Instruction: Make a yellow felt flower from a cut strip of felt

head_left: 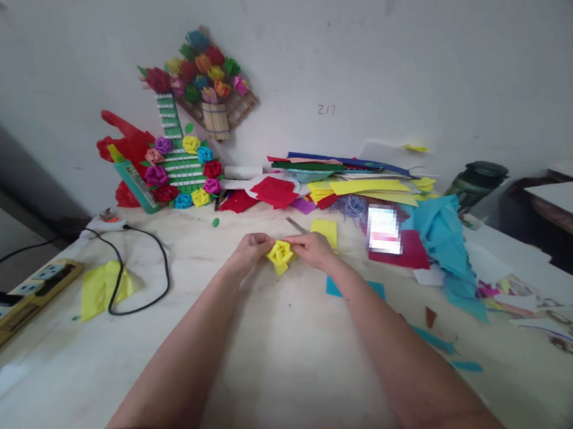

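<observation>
Between my hands, just above the table, is a yellow paper flower (280,254) with folded petals and one loose petal hanging at its lower side. My left hand (251,251) pinches the flower's left edge. The fingers of my right hand (315,248) are closed on its upper right edge. Partly hidden behind my right hand lie scissors (295,226), their blades pointing left, and a yellow paper square (325,231). Under my right forearm a blue paper piece (335,286) shows on both sides.
Paper flowers decorate a green and white guitar-shaped craft (181,163) against the wall, beside a glue bottle (138,180). Coloured paper sheets (353,187) are piled at the back. A power strip (27,293) and black cable (167,264) lie left; crumpled blue paper (438,233) and a bottle (477,183) stand right.
</observation>
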Tool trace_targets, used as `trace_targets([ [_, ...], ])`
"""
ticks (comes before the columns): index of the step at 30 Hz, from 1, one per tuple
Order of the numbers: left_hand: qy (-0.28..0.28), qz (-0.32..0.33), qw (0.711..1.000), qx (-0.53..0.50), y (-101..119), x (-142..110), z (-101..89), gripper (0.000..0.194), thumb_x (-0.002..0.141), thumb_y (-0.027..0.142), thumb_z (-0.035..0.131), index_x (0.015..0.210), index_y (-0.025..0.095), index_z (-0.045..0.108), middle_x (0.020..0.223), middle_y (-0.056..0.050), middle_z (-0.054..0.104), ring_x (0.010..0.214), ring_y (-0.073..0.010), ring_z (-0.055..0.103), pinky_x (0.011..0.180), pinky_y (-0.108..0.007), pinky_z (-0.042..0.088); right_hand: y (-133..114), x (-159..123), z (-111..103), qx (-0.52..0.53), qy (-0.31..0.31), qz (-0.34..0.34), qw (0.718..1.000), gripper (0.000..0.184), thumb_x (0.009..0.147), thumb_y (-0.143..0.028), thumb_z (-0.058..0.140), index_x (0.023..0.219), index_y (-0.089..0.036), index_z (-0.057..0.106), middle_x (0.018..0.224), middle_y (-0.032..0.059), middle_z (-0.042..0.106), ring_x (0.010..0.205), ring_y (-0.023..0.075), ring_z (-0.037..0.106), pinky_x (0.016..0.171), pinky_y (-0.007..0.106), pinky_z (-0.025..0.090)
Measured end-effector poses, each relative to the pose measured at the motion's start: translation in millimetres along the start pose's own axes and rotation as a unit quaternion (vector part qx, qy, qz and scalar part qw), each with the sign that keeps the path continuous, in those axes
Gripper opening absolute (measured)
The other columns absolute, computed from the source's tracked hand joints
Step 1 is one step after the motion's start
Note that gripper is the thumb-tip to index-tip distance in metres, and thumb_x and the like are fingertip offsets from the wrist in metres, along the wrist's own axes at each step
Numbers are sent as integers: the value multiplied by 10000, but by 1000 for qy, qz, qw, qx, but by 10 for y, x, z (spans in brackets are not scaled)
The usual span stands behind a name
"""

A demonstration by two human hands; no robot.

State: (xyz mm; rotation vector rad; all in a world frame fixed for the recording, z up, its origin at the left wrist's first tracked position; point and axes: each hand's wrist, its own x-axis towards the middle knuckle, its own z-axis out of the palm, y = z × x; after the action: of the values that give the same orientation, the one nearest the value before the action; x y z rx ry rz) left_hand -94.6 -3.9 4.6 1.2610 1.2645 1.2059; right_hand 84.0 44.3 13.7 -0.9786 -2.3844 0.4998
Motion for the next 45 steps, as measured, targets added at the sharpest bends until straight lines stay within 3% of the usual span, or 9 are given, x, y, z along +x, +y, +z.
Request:
trace_targets([
  [10,12,12,1000,9,33,-19,12,178,587,296,583,610,123,551,524,12,523,483,-81,445,497,-206,319,15,-2,-9,40,-16,-13,999,310,740,-199,469,1000,-298,603,938,-44,647,823,116,591,710,207,435],
  [22,0,6,1000,-14,46,-29,17,194,592,314,589,617,126,547,531,10,528,483,-84,453,502,-210,330,9,1,-20,17,-12,-30,999,320,753,-209,462,1029,-315,583,960,-43,640,842,121,586,726,214,430],
  [33,5,28,999,33,56,-53,4,161,614,279,573,646,123,556,562,10,537,505,-84,460,506,-205,330,19,-7,-17,27,-31,-39,998,332,763,-196,439,1043,-312,575,966,-43,638,849,124,585,726,220,429],
  [45,-39,13,992,-121,54,-44,29,169,666,287,564,688,120,570,617,-9,554,579,-91,495,568,-200,357,40,18,-38,-11,5,-67,998,347,757,-198,439,1062,-309,562,997,-36,626,879,134,581,742,214,422],
])
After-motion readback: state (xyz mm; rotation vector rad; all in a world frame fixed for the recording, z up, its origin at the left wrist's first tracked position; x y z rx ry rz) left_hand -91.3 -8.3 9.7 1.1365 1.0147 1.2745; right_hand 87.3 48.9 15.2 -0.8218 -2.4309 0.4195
